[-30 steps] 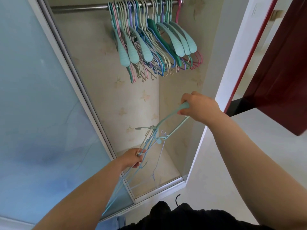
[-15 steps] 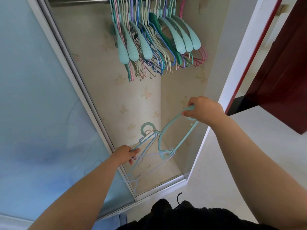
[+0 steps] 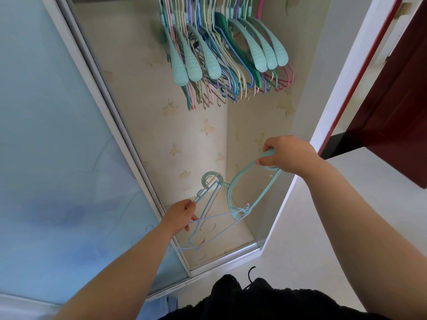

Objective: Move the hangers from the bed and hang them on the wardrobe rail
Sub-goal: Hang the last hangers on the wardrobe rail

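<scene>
Pulled apart a bit more now, green hanger (image 3: 253, 181) gripped in right hand (image 3: 288, 153), blue hangers (image 3: 208, 218) pinched in left hand (image 3: 180, 215), below rail; best unhook gently, then lift.

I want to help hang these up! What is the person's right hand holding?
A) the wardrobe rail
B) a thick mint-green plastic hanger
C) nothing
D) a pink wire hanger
B: the right hand grips one end of the mint-green plastic hanger, well below the hangers on the rail.
</scene>
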{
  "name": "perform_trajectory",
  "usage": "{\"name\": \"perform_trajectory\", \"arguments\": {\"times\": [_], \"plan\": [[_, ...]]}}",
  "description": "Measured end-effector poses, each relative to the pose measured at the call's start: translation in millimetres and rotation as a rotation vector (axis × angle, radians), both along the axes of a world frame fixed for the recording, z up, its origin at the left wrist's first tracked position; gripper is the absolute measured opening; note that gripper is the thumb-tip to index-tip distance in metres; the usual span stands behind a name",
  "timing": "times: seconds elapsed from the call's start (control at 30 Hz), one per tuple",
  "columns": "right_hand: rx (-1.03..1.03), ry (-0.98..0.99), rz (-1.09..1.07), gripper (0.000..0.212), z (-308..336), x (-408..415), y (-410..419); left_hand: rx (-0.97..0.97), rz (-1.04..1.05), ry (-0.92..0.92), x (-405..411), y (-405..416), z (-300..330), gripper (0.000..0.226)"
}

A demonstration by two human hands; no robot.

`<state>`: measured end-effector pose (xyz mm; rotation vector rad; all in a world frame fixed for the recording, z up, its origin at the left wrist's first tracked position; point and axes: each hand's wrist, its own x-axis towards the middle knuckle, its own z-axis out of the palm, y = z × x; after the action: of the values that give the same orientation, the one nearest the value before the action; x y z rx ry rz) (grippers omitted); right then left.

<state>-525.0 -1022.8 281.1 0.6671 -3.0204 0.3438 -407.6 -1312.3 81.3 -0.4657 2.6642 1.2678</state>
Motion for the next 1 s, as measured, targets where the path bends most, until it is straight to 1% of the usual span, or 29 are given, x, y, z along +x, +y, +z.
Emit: {"name": "perform_trajectory", "arguments": {"times": [0.17,0.23,0.33,0.43,0.53,0.6,0.67,0.77,0.87,1.0], "plan": [[0.063,-0.001,0.03,0.033,-3.6,3.7,-3.1,-0.006,0.047,-0.015,-3.8,5.5,3.7,0.026],[0.072,0.005,0.044,0.032,-5.7,6.0,-3.3,-0.021,0.078,-0.018,-4.0,5.2,2.8,0.028],[0.066,0.017,0.064,0.031,-8.0,8.7,-2.0,-0.003,0.104,-0.003,-3.4,1.6,-1.4,0.04],[0.044,0.043,0.072,0.032,-11.6,10.2,0.5,0.092,0.176,-0.024,-4.1,-3.2,-3.6,0.047],[-0.004,0.066,0.054,0.033,-15.4,10.5,5.9,0.179,0.263,-0.094,-4.5,-7.4,-2.2,0.051],[-0.049,0.078,0.013,0.035,-17.0,10.8,10.9,0.276,0.341,-0.162,-4.0,-7.5,-1.3,0.05],[-0.097,0.079,-0.051,0.037,-18.9,12.2,14.9,0.354,0.398,-0.238,-3.9,-4.1,0.9,0.055],[-0.14,0.078,-0.148,0.04,-20.7,14.8,18.5,0.399,0.413,-0.337,-5.7,3.9,3.4,0.059],[-0.197,0.071,-0.243,0.042,-17.4,14.6,23.5,0.523,0.422,-0.335,-4.5,6.6,-1.7,0.049],[-0.334,0.014,-0.361,0.043,-14.1,13.3,33.5,0.687,0.527,-0.255,-1.1,6.4,-5.5,0.035]]}}
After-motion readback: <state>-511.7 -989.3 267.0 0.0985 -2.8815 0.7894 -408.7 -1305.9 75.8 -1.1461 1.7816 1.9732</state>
